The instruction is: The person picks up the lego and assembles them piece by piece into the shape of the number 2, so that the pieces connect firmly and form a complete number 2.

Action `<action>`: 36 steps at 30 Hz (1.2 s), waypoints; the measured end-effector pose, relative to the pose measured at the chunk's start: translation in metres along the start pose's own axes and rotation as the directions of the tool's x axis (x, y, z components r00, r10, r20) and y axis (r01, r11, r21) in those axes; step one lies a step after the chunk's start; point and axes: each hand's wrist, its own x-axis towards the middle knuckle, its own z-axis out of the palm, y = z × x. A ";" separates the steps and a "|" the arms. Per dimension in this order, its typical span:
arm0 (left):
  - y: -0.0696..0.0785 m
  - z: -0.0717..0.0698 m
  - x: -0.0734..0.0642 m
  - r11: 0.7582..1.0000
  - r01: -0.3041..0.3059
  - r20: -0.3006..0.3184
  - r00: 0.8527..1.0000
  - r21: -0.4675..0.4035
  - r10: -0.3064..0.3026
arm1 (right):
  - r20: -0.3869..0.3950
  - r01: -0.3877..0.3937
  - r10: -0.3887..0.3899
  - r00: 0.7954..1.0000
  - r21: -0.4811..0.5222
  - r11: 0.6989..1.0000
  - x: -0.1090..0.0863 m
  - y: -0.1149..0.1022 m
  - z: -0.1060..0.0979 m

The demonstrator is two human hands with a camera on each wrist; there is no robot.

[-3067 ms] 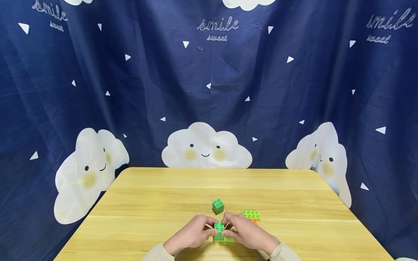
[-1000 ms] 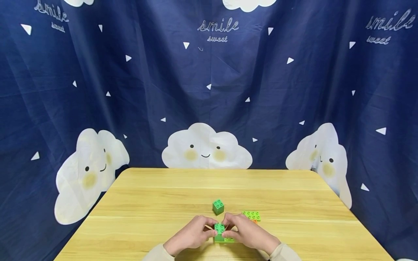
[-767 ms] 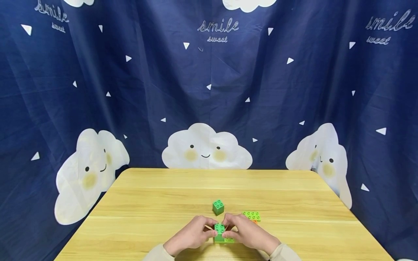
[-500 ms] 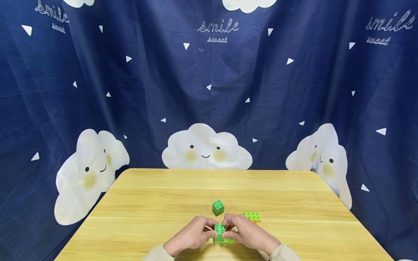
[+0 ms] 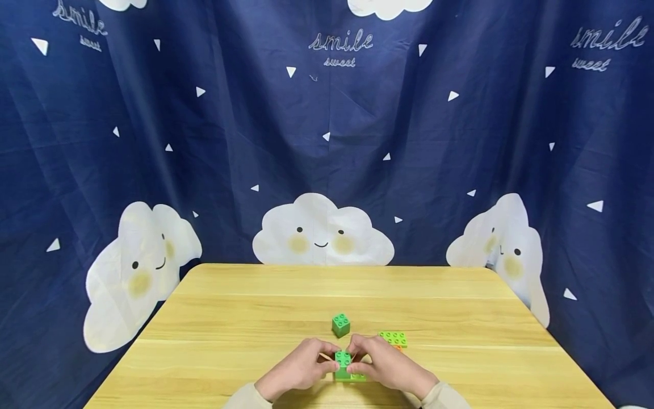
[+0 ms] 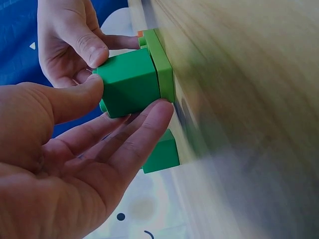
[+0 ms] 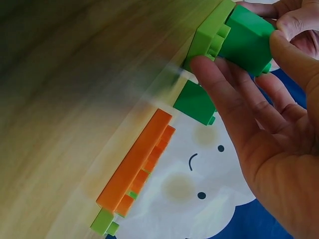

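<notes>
A green building block [image 5: 343, 359] with studs on top sits on one end of a lime-green building block [image 5: 357, 377], both in front of me on the table. From the left, my left hand [image 5: 302, 365] pinches the green block between thumb and fingers. My right hand [image 5: 388, 364] grips the same block from the right, its thumb close to the left thumb. In the left wrist view, a thin dark seam shows between the green block [image 6: 128, 82] and the lime-green block [image 6: 160, 67]. Bare studs on the lime-green block [image 7: 214, 32] show beside the green one in the right wrist view.
Just beyond my hands stands a second green block [image 5: 340, 325]. To its right lies another lime-green block [image 5: 392, 338], with an orange block [image 7: 135, 162] next to it, partly behind my right hand in the head view. A dark blue curtain [image 5: 327, 113] hangs behind the wooden table [image 5: 230, 307].
</notes>
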 end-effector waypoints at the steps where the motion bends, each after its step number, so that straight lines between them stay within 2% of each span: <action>1: 0.000 0.000 0.000 1.000 0.001 0.000 1.000 0.002 -0.001 | -0.002 0.006 -0.006 1.000 -0.003 1.000 0.000 0.000 0.000; 13: 0.000 -0.002 -0.001 1.000 0.006 0.006 1.000 -0.013 -0.005 | 0.008 -0.016 0.016 1.000 -0.015 1.000 0.002 0.000 0.001; 21: 0.000 -0.002 -0.001 1.000 -0.008 0.008 1.000 -0.022 0.008 | 0.019 -0.075 0.075 0.997 0.011 0.997 0.002 0.001 -0.002; 25: 0.000 -0.002 -0.001 1.000 -0.017 -0.002 1.000 -0.002 0.017 | -0.012 -0.086 0.086 0.996 -0.010 0.996 0.002 0.002 -0.006; 32: 0.002 -0.001 -0.002 1.000 0.008 -0.012 1.000 0.000 -0.008 | -0.088 -0.072 0.068 0.994 -0.045 0.996 -0.002 0.001 -0.017; 36: 0.003 0.000 -0.002 1.000 0.018 -0.019 1.000 0.003 -0.018 | -0.103 -0.085 0.082 0.991 -0.024 0.996 -0.003 0.002 -0.027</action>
